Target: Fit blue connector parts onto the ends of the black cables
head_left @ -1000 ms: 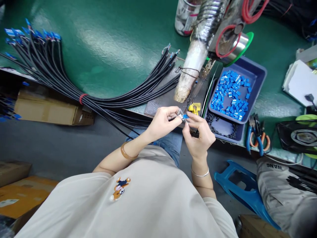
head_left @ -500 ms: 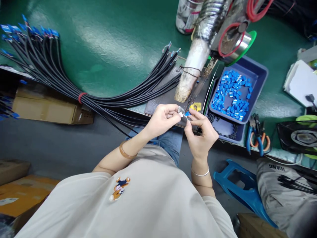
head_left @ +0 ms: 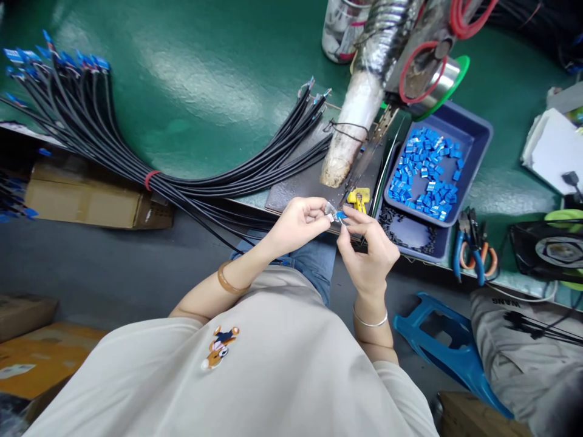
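Both grips closed to fingertip pinches, suiting such small parts: left hand (head_left: 298, 224) holds a cable end (head_left: 330, 209), right hand (head_left: 368, 255) holds a blue connector (head_left: 340, 215) against it, centre frame at the table (head_left: 204, 91) edge. Connector tray (head_left: 473, 130) sits within reach, centre right.

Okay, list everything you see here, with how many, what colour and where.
cables: large bundle, black, across the green bench
connectors: many, blue, in the navy tray at right
pliers: two, blue and orange handles, right of that tray
clip: one, yellow, bench edge
box: one, brown, under the bench, left
stool: one, blue, floor, lower right
small connector: one, blue, centre
left hand: one, bare, pinching the small connector
right hand: one, bare, pinching it too
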{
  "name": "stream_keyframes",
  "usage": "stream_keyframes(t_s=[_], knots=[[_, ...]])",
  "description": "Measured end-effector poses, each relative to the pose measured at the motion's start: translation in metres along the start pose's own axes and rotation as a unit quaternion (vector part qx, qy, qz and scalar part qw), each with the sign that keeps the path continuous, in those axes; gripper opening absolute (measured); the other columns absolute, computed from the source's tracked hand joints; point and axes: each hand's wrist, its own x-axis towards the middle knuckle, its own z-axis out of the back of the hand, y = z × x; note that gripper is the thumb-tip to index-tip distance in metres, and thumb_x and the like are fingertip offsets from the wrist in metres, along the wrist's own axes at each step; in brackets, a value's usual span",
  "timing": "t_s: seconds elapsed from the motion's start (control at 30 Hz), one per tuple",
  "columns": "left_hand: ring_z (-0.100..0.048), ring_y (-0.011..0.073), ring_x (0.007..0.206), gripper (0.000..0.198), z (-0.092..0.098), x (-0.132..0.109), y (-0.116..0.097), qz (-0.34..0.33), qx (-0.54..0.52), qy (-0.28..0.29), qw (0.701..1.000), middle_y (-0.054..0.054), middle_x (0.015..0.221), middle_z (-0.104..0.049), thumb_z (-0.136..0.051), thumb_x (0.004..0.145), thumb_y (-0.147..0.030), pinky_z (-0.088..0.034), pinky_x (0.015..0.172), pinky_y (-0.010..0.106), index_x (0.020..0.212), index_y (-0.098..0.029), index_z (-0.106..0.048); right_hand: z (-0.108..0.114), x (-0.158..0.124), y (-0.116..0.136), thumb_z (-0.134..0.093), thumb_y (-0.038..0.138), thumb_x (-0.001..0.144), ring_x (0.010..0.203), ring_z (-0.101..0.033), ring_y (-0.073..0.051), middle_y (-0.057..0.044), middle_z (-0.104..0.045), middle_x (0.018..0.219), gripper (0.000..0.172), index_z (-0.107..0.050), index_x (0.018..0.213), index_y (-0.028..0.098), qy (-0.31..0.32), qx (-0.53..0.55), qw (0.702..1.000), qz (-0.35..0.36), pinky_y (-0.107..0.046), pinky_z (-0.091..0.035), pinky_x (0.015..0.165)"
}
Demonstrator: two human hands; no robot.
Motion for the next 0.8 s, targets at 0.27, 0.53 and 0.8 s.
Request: stream_keyframes(t_s=[0.27,0.53,0.8], knots=[[-0.050,0.0078,0.045,0.022,0.022,0.004,-0.029,0.005,0.148,0.314,0.938,0.002,0.057,-0.062,-0.055,0.087,-0.023,-0.038,0.046,0.020,0.069,-0.013,-0.063,0.026,-0.007,0.007,-0.061,0.029,0.093,0.043,-0.061,-0.008,0.003,-0.073,0.075,0.014,-0.051,0.087,0.021,-0.156,0.118,0.965,-0.172,-0.021,-0.045,0.041],[-0.064,0.0177,0.065,0.025,-0.011,-0.050,-0.058,-0.225,0.586,0.227,0.744,0.008,0.074,-0.069,-0.052,0.071,0.008,-0.037,0.056,0.027,0.076,-0.013,-0.066,0.035,-0.011,0.010,-0.065,0.029,0.090,0.050,-0.060,-0.009,0.006,-0.060,0.060,0.016,-0.053,0.082,0.022,-0.127,0.092,0.975,-0.157,-0.021,-0.038,0.045],[-0.040,0.0030,0.040,0.010,0.004,-0.053,0.002,0.100,0.038,0.046,0.993,0.000,0.065,-0.066,-0.061,0.080,-0.020,-0.032,0.041,0.017,0.086,-0.013,-0.058,0.018,-0.018,0.007,-0.059,0.028,0.095,0.060,-0.064,-0.009,0.000,-0.074,0.089,0.006,-0.060,0.095,0.022,0.056,0.070,0.990,-0.110,-0.022,-0.051,0.059]])
